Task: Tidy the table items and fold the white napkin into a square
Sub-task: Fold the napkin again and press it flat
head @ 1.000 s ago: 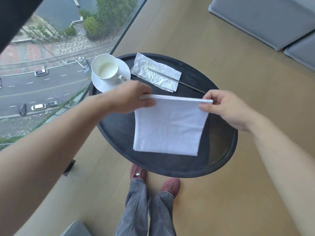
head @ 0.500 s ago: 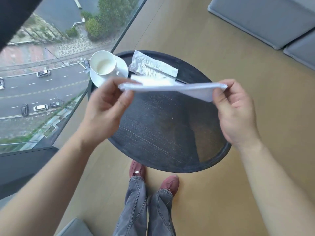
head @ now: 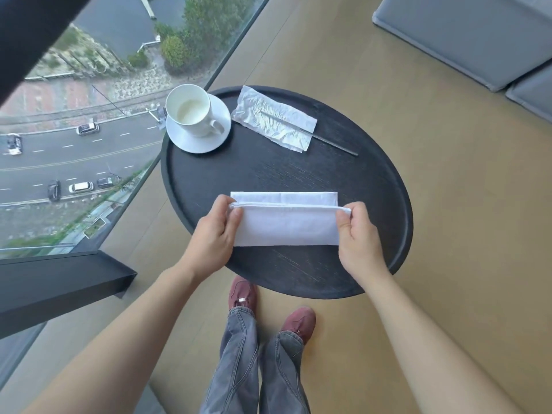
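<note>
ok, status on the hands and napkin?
Left hand and right hand pinch the napkin ends. Napkin half-folded, low on table. Nothing in the way.

Big window [head: 89, 121] on the left looks way down on a road [head: 74, 150] with a few cars and some trees [head: 209, 22]. Tan floor [head: 448, 234], grey cushions [head: 466, 34] top right, plus grey jeans [head: 257, 363] and maroon shoes [head: 298, 322].

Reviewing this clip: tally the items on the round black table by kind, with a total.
Cup: 1
Saucer: 1
White napkin: 1, held by left hand and right hand
Crumpled wrapper: 1
Thin metal stick: 1
Total: 5
</note>
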The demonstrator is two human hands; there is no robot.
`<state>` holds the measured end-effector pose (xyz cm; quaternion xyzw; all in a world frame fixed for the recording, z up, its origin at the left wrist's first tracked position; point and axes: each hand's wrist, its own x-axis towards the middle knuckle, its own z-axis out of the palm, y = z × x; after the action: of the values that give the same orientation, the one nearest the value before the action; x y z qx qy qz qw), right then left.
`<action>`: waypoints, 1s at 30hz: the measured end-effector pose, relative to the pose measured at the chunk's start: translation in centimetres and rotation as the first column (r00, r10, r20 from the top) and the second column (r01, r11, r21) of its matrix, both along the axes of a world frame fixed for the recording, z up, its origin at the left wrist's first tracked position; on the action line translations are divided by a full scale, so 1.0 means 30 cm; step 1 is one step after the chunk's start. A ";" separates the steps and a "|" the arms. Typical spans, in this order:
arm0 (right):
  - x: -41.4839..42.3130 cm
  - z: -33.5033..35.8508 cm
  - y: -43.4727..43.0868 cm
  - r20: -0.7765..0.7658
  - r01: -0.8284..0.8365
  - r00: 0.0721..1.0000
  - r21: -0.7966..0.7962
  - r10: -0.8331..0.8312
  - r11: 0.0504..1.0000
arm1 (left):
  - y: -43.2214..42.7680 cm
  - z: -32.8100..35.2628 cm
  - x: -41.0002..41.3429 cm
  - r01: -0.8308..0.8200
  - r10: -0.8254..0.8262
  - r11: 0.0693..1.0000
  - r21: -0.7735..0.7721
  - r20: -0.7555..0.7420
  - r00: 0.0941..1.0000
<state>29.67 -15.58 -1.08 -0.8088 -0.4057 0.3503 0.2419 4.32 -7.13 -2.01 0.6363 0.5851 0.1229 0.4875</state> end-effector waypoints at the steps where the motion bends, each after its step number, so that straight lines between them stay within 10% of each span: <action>1: 0.002 0.002 0.017 0.025 -0.009 1.000 -0.008 0.010 1.000 | 0.013 -0.003 0.012 -0.010 0.010 1.000 0.000 -0.029 1.000; 18: -0.001 -0.029 0.108 0.448 0.001 0.891 -0.160 0.072 0.987 | 0.059 -0.049 0.064 -0.241 0.263 0.964 0.115 -0.239 0.935; 23: -0.057 -0.040 0.042 0.590 -0.363 0.762 0.047 0.267 0.931 | -0.082 -0.045 0.131 0.061 0.118 0.855 0.515 -0.309 0.944; 30: -0.118 -0.162 0.062 0.532 -0.506 0.677 -0.165 0.508 0.847 | -0.091 -0.182 0.228 0.514 -0.242 0.778 0.360 -0.584 0.775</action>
<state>26.12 -13.72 -5.94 -0.7309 -0.6651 0.1528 0.0047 11.15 -9.87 -7.48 0.8571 0.4933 -0.0057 0.1484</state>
